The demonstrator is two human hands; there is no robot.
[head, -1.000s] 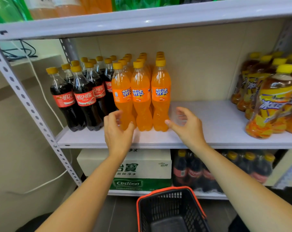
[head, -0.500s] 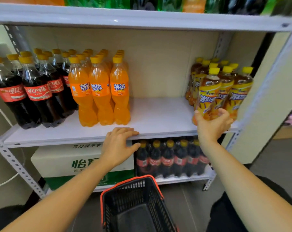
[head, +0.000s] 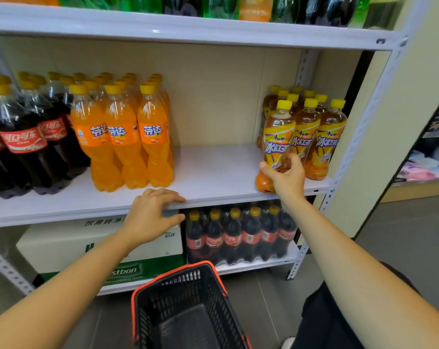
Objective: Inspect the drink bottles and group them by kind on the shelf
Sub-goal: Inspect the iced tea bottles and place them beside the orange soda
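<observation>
Right hand (head: 286, 176) clamps an iced tea bottle (head: 276, 144) on the shelf (head: 213, 172); left hand (head: 150, 215) rests spread on its edge; basket (head: 188, 308) holds nothing.

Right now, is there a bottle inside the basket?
No, the basket on the floor shows only its bare dark bottom.

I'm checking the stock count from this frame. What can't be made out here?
- Head view: rear orange soda bottles, hidden behind the front row.
- Dark cola bottles, cut off by the left edge.
- Top-shelf green bottles, cropped by the top edge.
- Yellow-labelled iced tea bottle: base covered by the right hand.
</observation>
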